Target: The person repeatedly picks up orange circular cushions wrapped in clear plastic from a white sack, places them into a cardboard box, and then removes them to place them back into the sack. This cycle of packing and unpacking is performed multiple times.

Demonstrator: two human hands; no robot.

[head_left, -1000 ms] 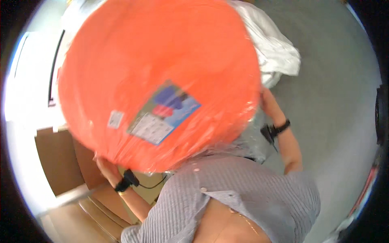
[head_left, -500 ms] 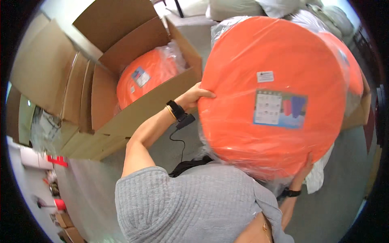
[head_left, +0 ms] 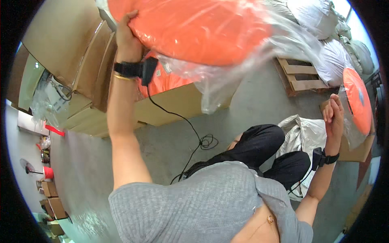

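Note:
A large flat orange disc (head_left: pixel 202 34) in a clear plastic bag (head_left: pixel 279 42) is held up at the top of the view, its far part cut off by the frame edge. My left hand (head_left: pixel 129 38) grips its left edge, thumb on the upper face. Loose plastic trails from the disc's near and right sides. At the right my right hand (head_left: pixel 334 113) is off the disc, fingers loosely curled and apart, nothing visible in them. Close beside it a second bagged orange disc (head_left: pixel 356 101) stands tilted in a cardboard box (head_left: pixel 356 148).
Under the raised disc an open carton (head_left: pixel 174 101) holds another bagged orange disc (head_left: pixel 164 83). White sacks (head_left: pixel 312 18) and a wooden pallet (head_left: pixel 302 75) are at the back. Silvery sheeting (head_left: pixel 302 133) lies by my knees. A black cable (head_left: pixel 194 150) runs from my left wrist.
The large disc has moved left and away, over the carton, and is now tilted. My right hand has let go of its near edge and moved right, beside the second disc.

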